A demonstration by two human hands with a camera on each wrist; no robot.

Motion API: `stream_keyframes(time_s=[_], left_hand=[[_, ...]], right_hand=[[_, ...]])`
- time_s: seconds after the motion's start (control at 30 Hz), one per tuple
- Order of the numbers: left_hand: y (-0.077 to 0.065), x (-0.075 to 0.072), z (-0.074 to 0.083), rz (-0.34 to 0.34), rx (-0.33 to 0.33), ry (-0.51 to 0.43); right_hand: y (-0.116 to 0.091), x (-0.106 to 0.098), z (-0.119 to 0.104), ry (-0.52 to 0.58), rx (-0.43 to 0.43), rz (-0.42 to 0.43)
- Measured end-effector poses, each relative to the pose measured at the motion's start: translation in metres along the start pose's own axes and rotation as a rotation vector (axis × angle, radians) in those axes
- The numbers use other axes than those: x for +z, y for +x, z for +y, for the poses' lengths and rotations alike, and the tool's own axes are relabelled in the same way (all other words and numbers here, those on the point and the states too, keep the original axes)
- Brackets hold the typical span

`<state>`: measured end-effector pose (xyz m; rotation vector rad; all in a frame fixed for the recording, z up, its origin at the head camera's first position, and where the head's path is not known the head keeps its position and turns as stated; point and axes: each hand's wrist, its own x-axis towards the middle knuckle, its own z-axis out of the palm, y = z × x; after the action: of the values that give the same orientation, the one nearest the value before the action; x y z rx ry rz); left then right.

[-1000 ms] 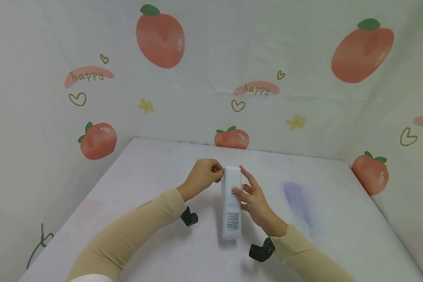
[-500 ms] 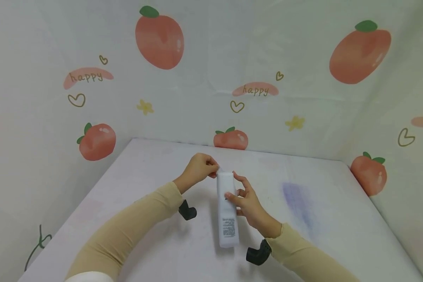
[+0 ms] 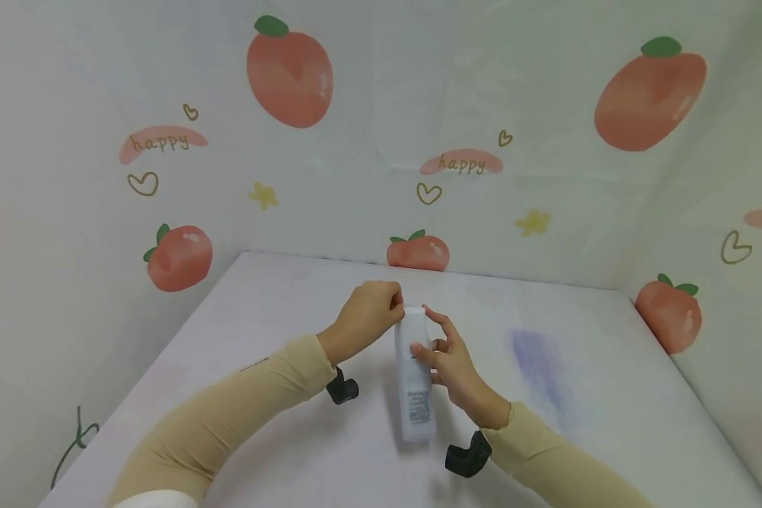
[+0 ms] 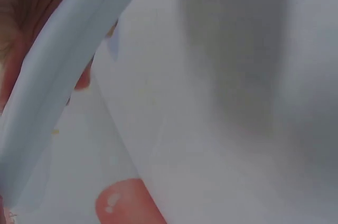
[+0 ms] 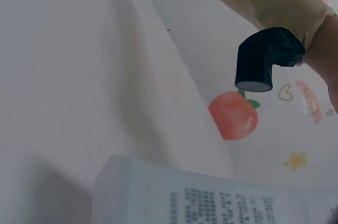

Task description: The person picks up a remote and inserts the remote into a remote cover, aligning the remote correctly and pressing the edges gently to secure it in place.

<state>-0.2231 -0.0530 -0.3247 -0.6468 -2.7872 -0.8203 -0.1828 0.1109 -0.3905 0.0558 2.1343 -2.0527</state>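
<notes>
A long narrow white container point(image 3: 414, 381), with rounded edges and a block of small print near its lower end, is held nearly upright over the table in the head view. My right hand point(image 3: 457, 370) grips it from the right, thumb across the front and a fingertip at the top edge. At its top left corner, my left hand point(image 3: 371, 317) has curled fingers that seem to pinch thin clear film, which barely shows. The left wrist view has the container's side point(image 4: 68, 60) slanting across, with translucent film along it. Print on the container point(image 5: 211, 203) fills the bottom of the right wrist view.
A white-covered table point(image 3: 330, 466) lies beneath, with a purple smudge point(image 3: 540, 374) at the right. Behind rises a white cloth backdrop point(image 3: 368, 92) printed with fruit. A black wrist camera point(image 3: 341, 386) hangs under the left wrist and another wrist camera point(image 3: 468, 455) under the right.
Half a second ago the left hand stood a little farther left, a bit of clear film showing at its fingertips; now it is back against the container's top corner. The right hand keeps its grip.
</notes>
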Motion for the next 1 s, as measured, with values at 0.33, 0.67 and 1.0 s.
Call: stream_keyframes(time_s=[0.33,0.67,1.0], left_hand=[[0.005,0.011,-0.011,-0.047,-0.138,-0.424],[0.004,0.029,-0.023,-0.125,-0.579,-1.198],[-0.002,0.037,-0.03,-0.236,-0.491,-1.125]], right_hand=[[-0.002,-0.006,-0.011,0.063,-0.017,0.027],[0.001,-0.007,-0.006,0.095,-0.047,0.036],[0.005,-0.009,-0.006,0.154,-0.048,-0.06]])
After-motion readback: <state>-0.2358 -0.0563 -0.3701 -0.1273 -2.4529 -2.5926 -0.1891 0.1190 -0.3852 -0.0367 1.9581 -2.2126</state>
